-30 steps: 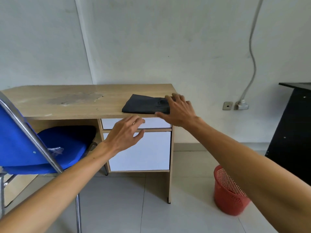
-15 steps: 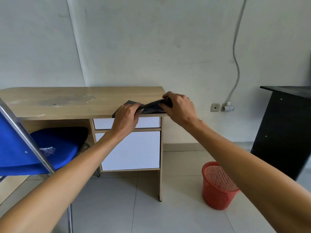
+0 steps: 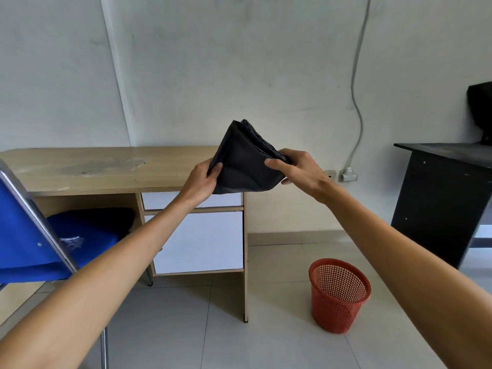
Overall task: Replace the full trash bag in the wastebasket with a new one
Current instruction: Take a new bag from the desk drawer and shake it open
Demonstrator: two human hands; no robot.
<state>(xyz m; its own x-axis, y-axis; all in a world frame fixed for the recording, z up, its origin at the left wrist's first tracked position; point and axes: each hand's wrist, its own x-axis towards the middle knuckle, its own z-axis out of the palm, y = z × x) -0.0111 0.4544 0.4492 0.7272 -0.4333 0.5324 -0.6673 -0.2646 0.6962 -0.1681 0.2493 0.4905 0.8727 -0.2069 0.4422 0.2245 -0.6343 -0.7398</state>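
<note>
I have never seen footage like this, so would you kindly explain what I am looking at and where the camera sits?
No machine here: a person wears a wide-angle camera on the head, looking forward and down, so both bare arms reach into view. The left hand and right hand each grip a side of a folded black plastic trash bag, lifted above the light wooden desk. A red mesh plastic wastebasket stands on the tiled floor, with no bag in it. A blue padded chair is tucked under the desk.

Tiled floor (image 3: 165,328) under red wastebasket (image 3: 338,295), wooden desk (image 3: 106,169), blue chair (image 3: 40,235).
</note>
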